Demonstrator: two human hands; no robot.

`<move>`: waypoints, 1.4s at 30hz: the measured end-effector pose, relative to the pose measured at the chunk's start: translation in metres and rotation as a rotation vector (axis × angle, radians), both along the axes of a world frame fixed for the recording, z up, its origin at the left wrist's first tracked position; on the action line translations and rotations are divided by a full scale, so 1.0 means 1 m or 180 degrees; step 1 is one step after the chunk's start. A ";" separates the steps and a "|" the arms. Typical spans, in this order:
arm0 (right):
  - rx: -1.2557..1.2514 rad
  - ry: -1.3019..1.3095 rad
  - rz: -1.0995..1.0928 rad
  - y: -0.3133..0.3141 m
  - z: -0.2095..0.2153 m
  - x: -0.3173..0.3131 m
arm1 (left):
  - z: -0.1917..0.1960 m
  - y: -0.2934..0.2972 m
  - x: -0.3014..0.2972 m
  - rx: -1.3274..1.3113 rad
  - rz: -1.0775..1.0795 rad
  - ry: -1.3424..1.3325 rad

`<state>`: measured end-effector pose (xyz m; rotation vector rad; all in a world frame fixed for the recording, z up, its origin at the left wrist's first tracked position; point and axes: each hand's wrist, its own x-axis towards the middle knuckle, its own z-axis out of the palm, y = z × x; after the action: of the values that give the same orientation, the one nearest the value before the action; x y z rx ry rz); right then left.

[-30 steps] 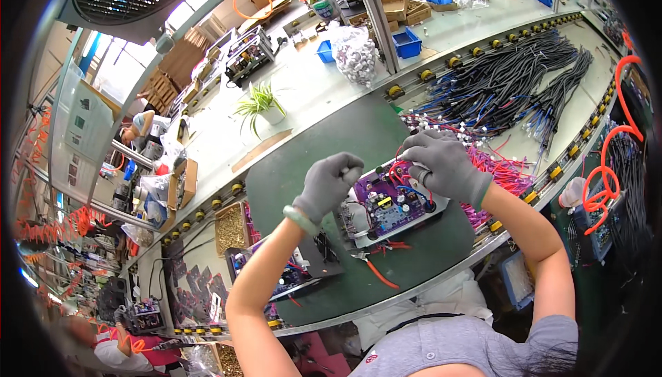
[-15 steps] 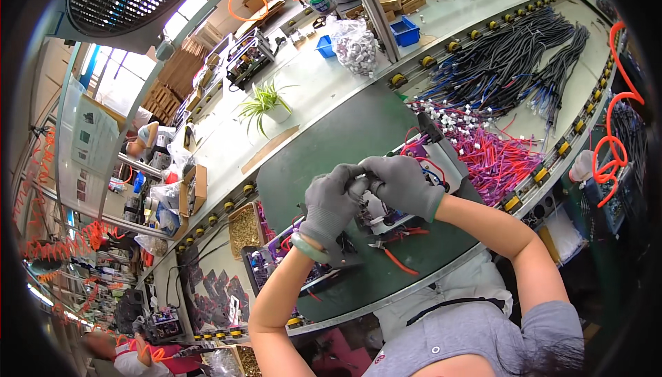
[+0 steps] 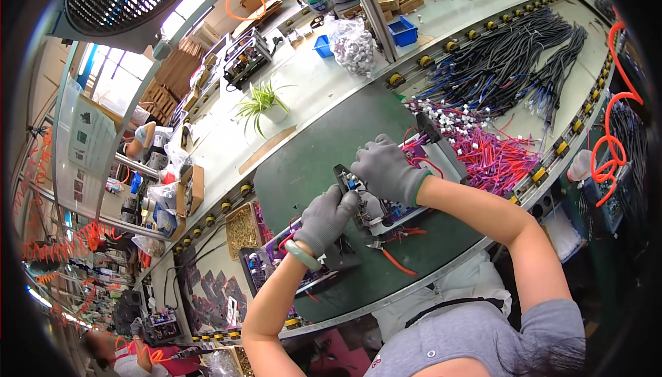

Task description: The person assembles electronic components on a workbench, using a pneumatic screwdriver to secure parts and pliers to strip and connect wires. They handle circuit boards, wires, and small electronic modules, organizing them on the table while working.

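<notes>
Both hands wear grey gloves and work on an open electronic unit (image 3: pixel 376 210) with a circuit board, silvery parts and a black end panel (image 3: pixel 340 172). My left hand (image 3: pixel 327 220) is closed on the left side of this unit, its fingertips at the panel. My right hand (image 3: pixel 386 169) rests over the unit's far side with fingers curled; what they hold, if anything, is hidden. A red cable (image 3: pixel 400 261) sticks out from the near side. Beside my left wrist lies a second open unit (image 3: pixel 262 264), with purple boards. Another metal-cased unit (image 3: pixel 441 156) stands beyond my right hand.
Red and purple wires (image 3: pixel 486 156) with white connectors pile up at the right, with black cable bundles (image 3: pixel 496 63) behind. A carton of small metal parts (image 3: pixel 243 233) stands at the left. Across the roller line are a potted plant (image 3: pixel 274 110) and blue bins (image 3: pixel 403 32).
My hands, together at the top of the unit before, have moved apart. The right went up and right; the left dropped down slightly. The black end panel now shows between them.
</notes>
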<state>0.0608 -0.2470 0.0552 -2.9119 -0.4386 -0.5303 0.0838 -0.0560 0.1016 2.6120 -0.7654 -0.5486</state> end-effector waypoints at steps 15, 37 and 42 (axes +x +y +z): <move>0.0681 -0.0614 -0.0043 -0.005 -0.001 -0.006 | -0.022 0.000 -0.001 -0.0057 -0.0101 -0.0337; -0.0121 0.2142 0.0576 -0.002 0.004 0.099 | -0.030 -0.001 0.000 -0.0211 0.0149 -0.0516; 0.0303 0.1929 0.0736 -0.011 -0.032 0.096 | -0.029 -0.001 0.002 -0.0131 0.0264 -0.0435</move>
<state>0.1569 -0.2575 0.0236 -2.6888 -0.6167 0.3480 0.0856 -0.0574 0.0724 2.6501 -0.6978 -0.3302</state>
